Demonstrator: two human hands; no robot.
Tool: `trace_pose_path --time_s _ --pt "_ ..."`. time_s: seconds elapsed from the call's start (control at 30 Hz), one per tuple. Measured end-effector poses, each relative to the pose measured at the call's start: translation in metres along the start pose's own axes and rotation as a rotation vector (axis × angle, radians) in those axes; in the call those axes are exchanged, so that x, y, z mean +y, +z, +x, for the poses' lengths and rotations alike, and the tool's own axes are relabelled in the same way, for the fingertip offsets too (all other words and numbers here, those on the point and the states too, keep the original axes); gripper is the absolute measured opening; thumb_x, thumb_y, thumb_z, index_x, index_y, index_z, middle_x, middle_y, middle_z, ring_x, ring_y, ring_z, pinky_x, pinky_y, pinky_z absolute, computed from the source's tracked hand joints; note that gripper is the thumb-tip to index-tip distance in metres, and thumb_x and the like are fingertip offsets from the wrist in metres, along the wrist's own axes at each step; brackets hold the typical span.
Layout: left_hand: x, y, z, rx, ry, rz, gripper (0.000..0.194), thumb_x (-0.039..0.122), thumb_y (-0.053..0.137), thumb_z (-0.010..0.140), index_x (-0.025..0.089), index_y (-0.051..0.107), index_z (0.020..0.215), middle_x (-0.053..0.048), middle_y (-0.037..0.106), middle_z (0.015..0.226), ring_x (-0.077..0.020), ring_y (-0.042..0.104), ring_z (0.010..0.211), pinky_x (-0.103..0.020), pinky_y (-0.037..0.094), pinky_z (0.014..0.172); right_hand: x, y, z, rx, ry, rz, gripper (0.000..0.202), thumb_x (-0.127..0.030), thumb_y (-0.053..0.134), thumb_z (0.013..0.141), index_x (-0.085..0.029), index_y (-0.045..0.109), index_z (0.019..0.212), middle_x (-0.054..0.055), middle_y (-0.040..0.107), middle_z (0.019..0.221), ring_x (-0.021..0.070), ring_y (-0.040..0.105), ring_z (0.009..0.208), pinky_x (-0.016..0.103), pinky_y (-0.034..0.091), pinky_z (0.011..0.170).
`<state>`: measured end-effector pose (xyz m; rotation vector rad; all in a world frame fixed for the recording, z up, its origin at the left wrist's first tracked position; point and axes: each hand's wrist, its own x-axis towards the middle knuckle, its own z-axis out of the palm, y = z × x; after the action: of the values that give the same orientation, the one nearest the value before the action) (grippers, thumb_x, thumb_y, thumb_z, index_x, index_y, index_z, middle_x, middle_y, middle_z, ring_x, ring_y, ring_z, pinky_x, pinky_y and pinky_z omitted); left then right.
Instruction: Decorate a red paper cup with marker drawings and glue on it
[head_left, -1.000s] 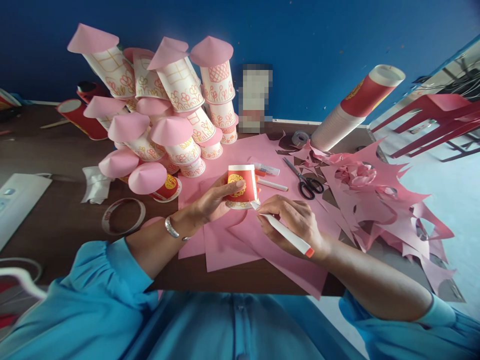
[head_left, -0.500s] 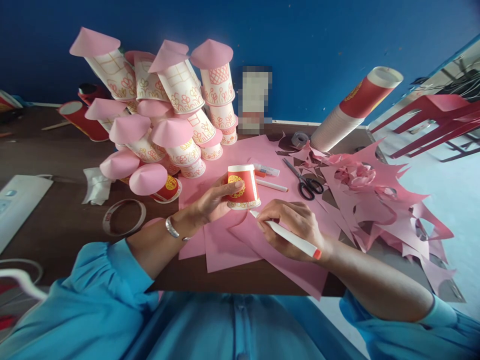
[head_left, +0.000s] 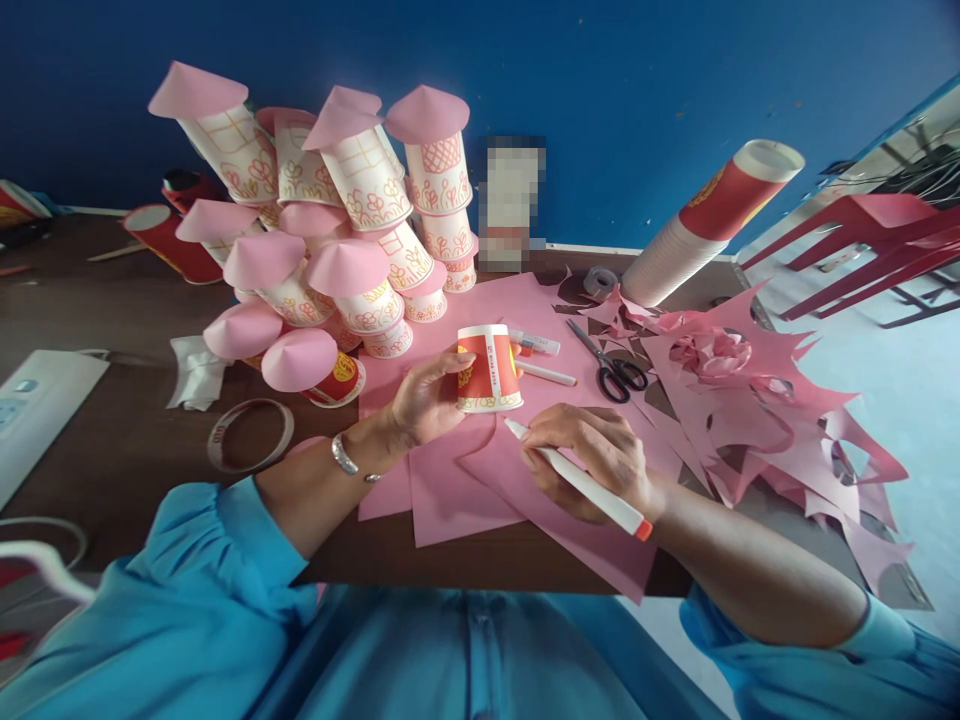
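My left hand (head_left: 429, 398) is wrapped round a red paper cup (head_left: 489, 370) held upside down, its wide rim at the bottom. Yellow drawn marks run along the pale band near that rim, and a white strip faces me. In my right hand (head_left: 589, 455) is a white marker pen (head_left: 592, 488) with a red-orange end, gripped like a pencil. Its tip points up and left, just below the cup's rim and apart from it. Pink paper sheets (head_left: 465, 500) lie beneath both hands.
Decorated cups (head_left: 367, 185) with pink paper cones stand stacked at the left. Black scissors (head_left: 615, 370), another marker (head_left: 546, 373) and a glue tube (head_left: 536, 342) lie behind my right hand. Pink scraps (head_left: 772, 420) cover the right side, before a tall cup stack (head_left: 694, 235). A tape roll (head_left: 250, 437) lies left.
The red cup has turned in my left hand, so the white strip now faces me. My right hand with the marker has drawn slightly right, away from the rim.
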<state>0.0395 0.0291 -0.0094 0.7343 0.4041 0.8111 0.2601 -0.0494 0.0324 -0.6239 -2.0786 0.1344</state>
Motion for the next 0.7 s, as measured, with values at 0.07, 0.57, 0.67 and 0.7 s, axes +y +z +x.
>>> trace_pose_path --time_s 0.07,0.57,0.67,0.7 --pt "-0.0012 -0.0018 -0.0009 -0.012 0.017 -0.006 0.056 0.052 0.088 0.095 0.013 0.084 0.136 -0.020 0.086 0.140 -0.0365 0.081 0.127 -0.044 0.066 0.103 0.0001 0.0001 0.0000 -0.001 -0.005 -0.002 0.023 -0.004 0.066 0.102 -0.025 0.063 0.110 -0.001 0.078 0.082 0.0166 0.078 0.067 0.026 0.063 0.063" --pt "-0.0019 -0.0024 -0.0016 -0.031 0.036 0.046 0.043 0.053 0.090 0.098 0.019 0.090 0.126 -0.015 0.089 0.129 -0.0320 0.083 0.116 -0.039 0.067 0.095 0.0012 0.0015 -0.0033 0.002 0.027 -0.052 0.021 -0.007 0.067 0.105 -0.025 0.064 0.115 -0.002 0.079 0.084 0.0161 0.080 0.069 0.025 0.061 0.060" --pt "-0.0027 -0.0032 -0.0031 -0.030 0.024 0.064 0.044 0.053 0.091 0.098 0.018 0.089 0.124 -0.015 0.089 0.120 -0.0302 0.083 0.110 -0.037 0.067 0.092 0.0003 0.0021 -0.0020 0.008 0.032 -0.082 0.018 -0.008 0.065 0.108 -0.025 0.064 0.115 -0.002 0.078 0.082 0.0158 0.080 0.070 0.025 0.060 0.059" --pt "-0.0032 -0.0035 -0.0035 -0.022 0.021 0.065 0.043 0.053 0.091 0.098 0.018 0.089 0.124 -0.014 0.089 0.119 -0.0291 0.084 0.109 -0.036 0.067 0.093 0.0001 0.0021 -0.0017 0.008 0.035 -0.092 0.016 -0.009 0.065 0.109 -0.024 0.064 0.115 -0.002 0.078 0.082 0.0157 0.081 0.070 0.025 0.060 0.059"
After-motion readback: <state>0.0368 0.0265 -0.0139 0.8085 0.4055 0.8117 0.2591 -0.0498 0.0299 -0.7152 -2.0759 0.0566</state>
